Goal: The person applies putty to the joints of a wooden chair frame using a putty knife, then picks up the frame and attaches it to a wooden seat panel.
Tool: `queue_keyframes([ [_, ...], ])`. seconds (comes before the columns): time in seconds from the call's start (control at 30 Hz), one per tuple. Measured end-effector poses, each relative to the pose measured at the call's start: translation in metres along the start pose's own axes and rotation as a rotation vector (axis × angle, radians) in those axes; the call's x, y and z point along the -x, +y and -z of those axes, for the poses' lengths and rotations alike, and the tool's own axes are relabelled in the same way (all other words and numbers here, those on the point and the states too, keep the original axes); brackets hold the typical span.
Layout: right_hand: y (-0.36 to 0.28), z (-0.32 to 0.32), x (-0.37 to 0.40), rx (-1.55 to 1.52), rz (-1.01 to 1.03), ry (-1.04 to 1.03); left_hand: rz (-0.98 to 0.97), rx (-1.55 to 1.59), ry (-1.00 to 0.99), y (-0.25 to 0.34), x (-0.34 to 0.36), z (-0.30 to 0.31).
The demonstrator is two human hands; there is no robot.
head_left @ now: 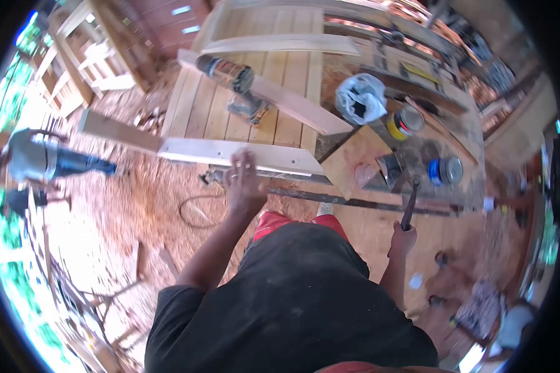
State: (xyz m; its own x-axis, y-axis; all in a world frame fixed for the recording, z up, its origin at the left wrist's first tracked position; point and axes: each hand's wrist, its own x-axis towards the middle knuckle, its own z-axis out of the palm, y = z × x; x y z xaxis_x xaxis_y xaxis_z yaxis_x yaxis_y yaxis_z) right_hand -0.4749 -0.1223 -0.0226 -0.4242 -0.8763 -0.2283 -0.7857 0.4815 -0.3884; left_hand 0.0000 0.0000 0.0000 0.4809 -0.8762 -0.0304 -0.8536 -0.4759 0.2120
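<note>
My left hand (245,186) lies with its fingers stretched out on the near edge of a pale wooden board (242,152). Small dark marks or holes dot the board's face. In my right hand (402,240) is a long, dark-handled tool (410,206), gripped at its lower end and pointing up toward the bench. Its far tip is too blurred to name the kind. Ahead of that tip are a square piece of plywood (348,163) and a blue-labelled can (445,171). Beyond the board, a power tool (227,73) rests on a slatted wooden panel (214,121).
A white plastic bag (359,99) and a yellow-labelled can (406,122) stand on the bench. More planks (283,43) lie across the panel. One person (28,155) is at the left, another (513,326) at lower right. A loop of cord (196,211) lies on the shaving-covered floor.
</note>
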Motion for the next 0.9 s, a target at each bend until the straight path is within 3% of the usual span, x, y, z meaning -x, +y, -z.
queue_keyframes([
  [0.07,0.006,0.036,-0.035,0.063,0.085,0.023,-0.054,0.030,0.021,0.046,0.022,-0.011],
  [0.1,-0.048,-0.081,-0.031,-0.079,0.109,-0.084,-0.044,-0.160,0.071,-0.006,-0.024,0.025],
  [0.2,-0.038,-0.015,-0.098,0.085,0.163,-0.020,0.027,0.016,-0.011,0.076,-0.009,0.008],
  [0.3,-0.024,-0.030,-0.136,0.178,0.332,0.035,0.086,0.033,0.014,0.081,0.000,0.004],
  [0.47,-0.025,-0.030,-0.169,0.216,0.333,0.027,0.160,0.061,0.034,0.090,-0.001,0.002],
  [0.57,-0.017,-0.037,-0.191,0.156,0.362,-0.018,0.164,0.104,0.084,0.094,-0.004,-0.006],
  [0.6,-0.008,-0.043,-0.200,0.063,0.507,0.048,0.130,0.134,0.119,0.088,-0.004,-0.012],
  [0.67,-0.005,-0.050,-0.208,-0.074,0.543,0.038,0.068,0.173,0.138,0.081,-0.008,-0.019],
  [0.7,-0.033,-0.030,-0.191,-0.015,0.364,-0.046,0.055,0.183,0.132,0.082,-0.009,-0.018],
  [0.77,-0.025,-0.045,-0.208,0.117,0.393,0.072,0.040,0.177,0.158,0.080,-0.009,-0.023],
  [0.9,-0.048,-0.029,-0.208,0.169,0.280,0.029,0.029,0.138,0.077,0.086,-0.011,-0.014],
])
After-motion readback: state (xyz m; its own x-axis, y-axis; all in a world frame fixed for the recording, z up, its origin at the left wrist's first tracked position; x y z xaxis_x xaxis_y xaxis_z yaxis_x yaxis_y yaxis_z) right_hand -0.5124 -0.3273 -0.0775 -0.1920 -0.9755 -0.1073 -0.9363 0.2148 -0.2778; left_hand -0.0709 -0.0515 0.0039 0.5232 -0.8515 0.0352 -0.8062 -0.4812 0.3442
